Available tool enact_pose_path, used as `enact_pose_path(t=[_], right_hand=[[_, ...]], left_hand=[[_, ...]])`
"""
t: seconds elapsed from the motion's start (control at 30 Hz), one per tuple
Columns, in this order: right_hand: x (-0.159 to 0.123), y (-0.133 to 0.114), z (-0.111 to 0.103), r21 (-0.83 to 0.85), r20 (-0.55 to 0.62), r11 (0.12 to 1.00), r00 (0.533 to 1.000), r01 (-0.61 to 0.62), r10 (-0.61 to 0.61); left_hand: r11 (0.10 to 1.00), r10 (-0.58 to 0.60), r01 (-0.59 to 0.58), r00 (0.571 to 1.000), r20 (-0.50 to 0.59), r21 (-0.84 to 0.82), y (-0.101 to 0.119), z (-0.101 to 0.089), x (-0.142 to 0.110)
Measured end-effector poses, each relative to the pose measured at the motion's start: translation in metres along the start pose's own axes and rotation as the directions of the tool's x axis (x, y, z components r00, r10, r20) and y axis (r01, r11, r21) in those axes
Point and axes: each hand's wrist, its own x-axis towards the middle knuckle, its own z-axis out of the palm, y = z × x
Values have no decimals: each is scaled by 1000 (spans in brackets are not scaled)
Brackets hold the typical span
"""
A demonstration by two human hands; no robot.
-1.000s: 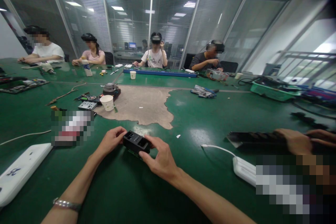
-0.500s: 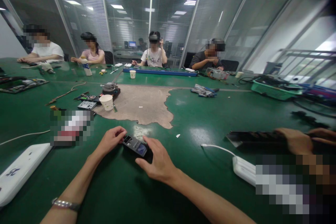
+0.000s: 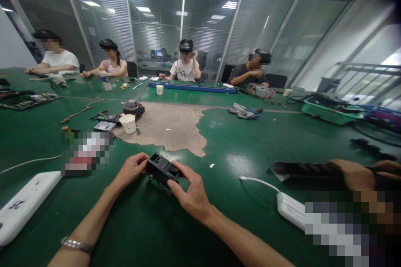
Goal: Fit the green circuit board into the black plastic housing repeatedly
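Note:
A small black plastic housing (image 3: pixel 160 168) with square openings and a green circuit board under it is lifted just above the green table (image 3: pixel 131 221), tilted. My left hand (image 3: pixel 133 170) pinches its left end. My right hand (image 3: pixel 189 192) grips its right end with thumb and fingers curled round it. Both forearms reach in from the bottom edge; a metal bracelet (image 3: pixel 74 245) sits on my left wrist.
A white power strip (image 3: pixel 21 204) lies at the left, another white power strip (image 3: pixel 290 206) with cable at the right. A co-worker's hands (image 3: pixel 357 173) hold a long black strip (image 3: pixel 300 170). A paper cup (image 3: pixel 128 123) and parts stand behind. Several people sit at the far side.
The black housing lay flat and low half a second ago; now both hands have tipped it up again and raised it slightly, openings showing on top.

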Motion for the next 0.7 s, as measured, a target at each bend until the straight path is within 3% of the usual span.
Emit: enact_pose_path(t=[0.17,0.37,0.7], right_hand=[[10,22,-3,15,-82,996,993,-88,89],[14,46,-3,-52,-106,995,991,-88,82],[16,61,8,-142,-31,990,999,-12,8]], left_hand=[[1000,-24,23,1000,-18,-14,0,0,0],[999,-28,27,999,-33,-39,1,3,-2],[999,-32,31,999,-31,-27,3,2,-1]])
